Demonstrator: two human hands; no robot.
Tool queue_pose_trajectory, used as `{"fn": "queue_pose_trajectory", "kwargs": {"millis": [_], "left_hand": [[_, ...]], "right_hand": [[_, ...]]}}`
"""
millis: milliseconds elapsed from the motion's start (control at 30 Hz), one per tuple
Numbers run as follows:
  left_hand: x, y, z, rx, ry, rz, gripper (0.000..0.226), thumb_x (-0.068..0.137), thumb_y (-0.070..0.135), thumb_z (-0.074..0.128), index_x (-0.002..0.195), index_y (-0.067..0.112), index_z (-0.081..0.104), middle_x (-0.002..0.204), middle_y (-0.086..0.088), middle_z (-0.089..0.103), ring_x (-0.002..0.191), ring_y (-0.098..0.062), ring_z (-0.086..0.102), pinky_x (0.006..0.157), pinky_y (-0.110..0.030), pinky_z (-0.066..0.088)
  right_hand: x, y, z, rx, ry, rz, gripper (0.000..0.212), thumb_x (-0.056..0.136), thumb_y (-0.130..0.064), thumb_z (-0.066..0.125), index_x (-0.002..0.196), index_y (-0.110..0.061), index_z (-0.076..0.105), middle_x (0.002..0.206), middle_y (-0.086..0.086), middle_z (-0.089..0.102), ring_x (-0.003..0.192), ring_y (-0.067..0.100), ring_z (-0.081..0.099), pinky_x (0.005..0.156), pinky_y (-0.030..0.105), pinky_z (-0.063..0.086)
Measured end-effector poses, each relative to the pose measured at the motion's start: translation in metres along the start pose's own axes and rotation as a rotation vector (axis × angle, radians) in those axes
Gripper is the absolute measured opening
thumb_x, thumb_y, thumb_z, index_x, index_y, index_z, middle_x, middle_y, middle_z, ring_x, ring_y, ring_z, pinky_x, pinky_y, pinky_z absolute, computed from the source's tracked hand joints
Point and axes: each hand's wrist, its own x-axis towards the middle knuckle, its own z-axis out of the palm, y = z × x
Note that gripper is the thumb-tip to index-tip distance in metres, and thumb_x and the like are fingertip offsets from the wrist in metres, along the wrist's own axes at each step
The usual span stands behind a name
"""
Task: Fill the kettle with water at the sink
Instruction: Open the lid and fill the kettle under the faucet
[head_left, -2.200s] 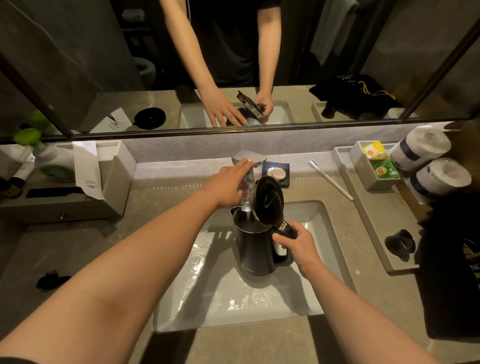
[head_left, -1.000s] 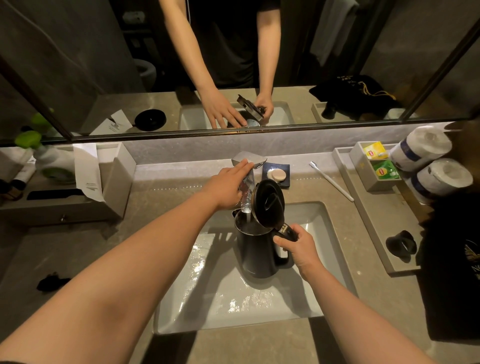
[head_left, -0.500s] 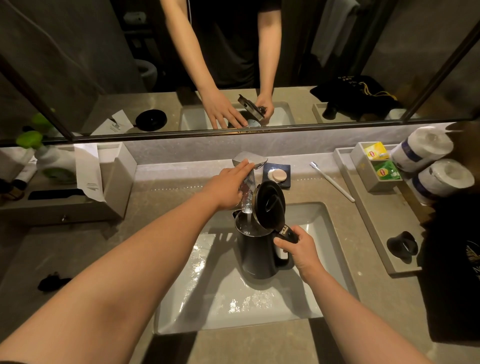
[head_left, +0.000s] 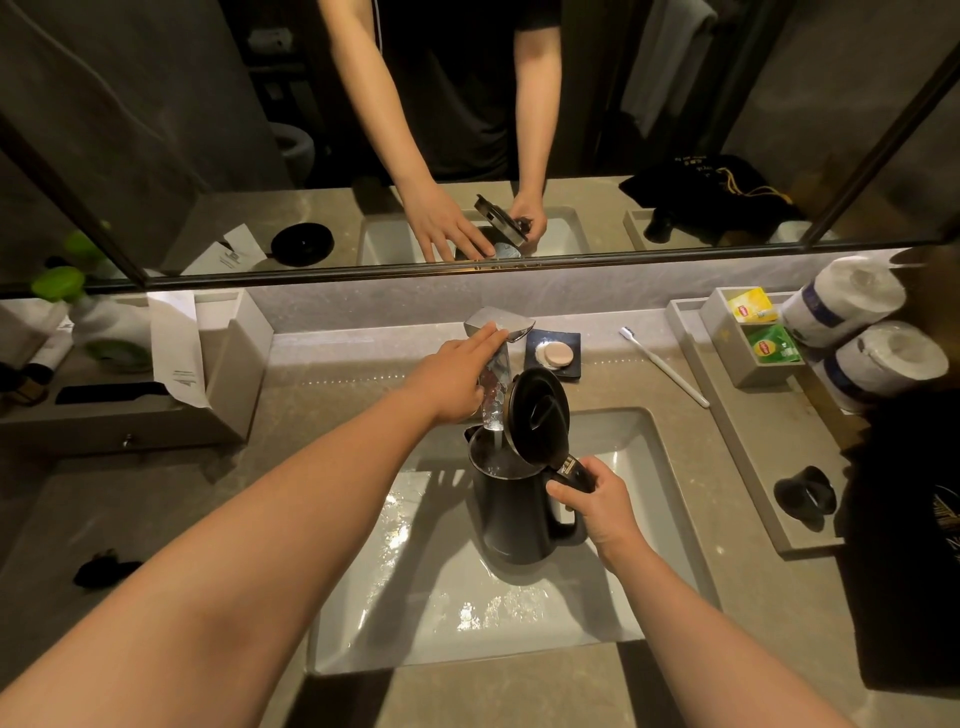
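The left hand (head_left: 457, 376) rests its fingers flat, unclenched, on the faucet (head_left: 496, 358) lever. Water streams into the dark kettle (head_left: 511, 512), which stands upright in the sink (head_left: 363, 613) — long axis vertical, spout toward the mirror, lid (head_left: 537, 410) flipped open. The right hand (head_left: 597, 506) is clenched around the handle, the sensible hold: the kettle looks rigid, wet and likely heavier as it fills.

The kettle (head_left: 511, 514) stands in the sink (head_left: 670, 525), under the tap (head_left: 496, 338), just left of the right grip (head_left: 597, 506). The left grip (head_left: 457, 371) rests on the tap. Behind the right grip lies what may be soap (head_left: 558, 355), with a toothbrush (head_left: 662, 366) on the bench (head_left: 156, 499) to its right.
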Motion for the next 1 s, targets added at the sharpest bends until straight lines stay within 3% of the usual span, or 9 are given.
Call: {"fn": "queue_pose_trajectory", "kwargs": {"millis": [1000], "left_hand": [[0.0057,-0.0006,0.0014,0.01,0.051,0.01,0.073,0.092,0.007,0.044,0.154,0.032,0.014,0.164,0.002,0.014,0.144,-0.029,0.022,0.112,-0.047,0.033]], "right_hand": [[-0.0029,-0.0029,-0.003,0.021,-0.005,-0.039,0.02,0.076,-0.008,0.082,0.084,-0.013,0.064,0.076,-0.001,0.064,0.073,0.016,0.059,0.067,0.03,0.049]]}}
